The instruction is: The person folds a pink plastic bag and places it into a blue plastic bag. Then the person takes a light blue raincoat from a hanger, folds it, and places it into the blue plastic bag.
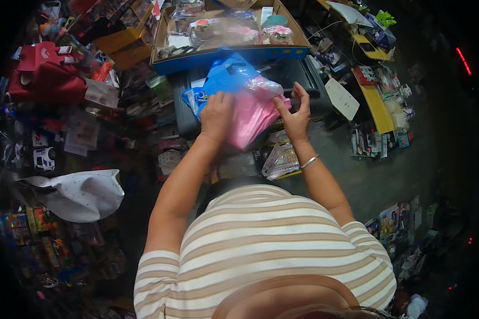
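Note:
A blue plastic bag [225, 73] with a cut-out handle lies spread over a dark grey plastic bin [185, 121]. Against it rests a crumpled pink plastic bag [249, 115], with clear film at its upper edge. My left hand [217, 113] is curled on the lower part of the blue bag, its fingertips hidden and slightly blurred. At the right edge of the pink plastic is my right hand [297, 113], thumb touching it and the other fingers raised apart. I cannot tell whether the pink bag is inside the blue one.
Beyond the bags stands an open cardboard box [229, 56] of small packaged goods. A red bag [44, 79] and a white plastic sack [88, 195] are on the left. Several packaged goods crowd a yellow shelf [377, 105] at right. Clear packets [283, 157] lie near my body.

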{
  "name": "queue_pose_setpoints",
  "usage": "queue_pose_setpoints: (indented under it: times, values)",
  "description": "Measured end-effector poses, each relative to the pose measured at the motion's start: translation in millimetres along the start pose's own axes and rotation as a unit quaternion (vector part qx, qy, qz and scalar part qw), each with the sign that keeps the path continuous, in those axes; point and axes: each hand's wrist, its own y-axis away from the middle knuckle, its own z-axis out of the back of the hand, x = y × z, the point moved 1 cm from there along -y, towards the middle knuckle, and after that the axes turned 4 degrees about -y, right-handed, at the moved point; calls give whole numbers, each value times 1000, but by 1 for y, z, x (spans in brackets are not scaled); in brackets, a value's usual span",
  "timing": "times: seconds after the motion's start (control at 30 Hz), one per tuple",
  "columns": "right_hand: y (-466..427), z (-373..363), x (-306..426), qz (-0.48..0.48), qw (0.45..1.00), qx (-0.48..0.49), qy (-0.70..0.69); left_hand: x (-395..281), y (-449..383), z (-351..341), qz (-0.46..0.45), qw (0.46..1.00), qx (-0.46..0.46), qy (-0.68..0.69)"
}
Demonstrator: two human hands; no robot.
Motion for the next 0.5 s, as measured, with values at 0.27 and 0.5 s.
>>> queue_pose_setpoints:
  times: [0.27,0.5]
  values:
    - [-34,-30,-9,-7,996,74,50,-22,-26,-10,-36,997,-38,64]
    - [-50,-35,-19,-154,977,91,117,-42,-31,-17,-83,986,-71,127]
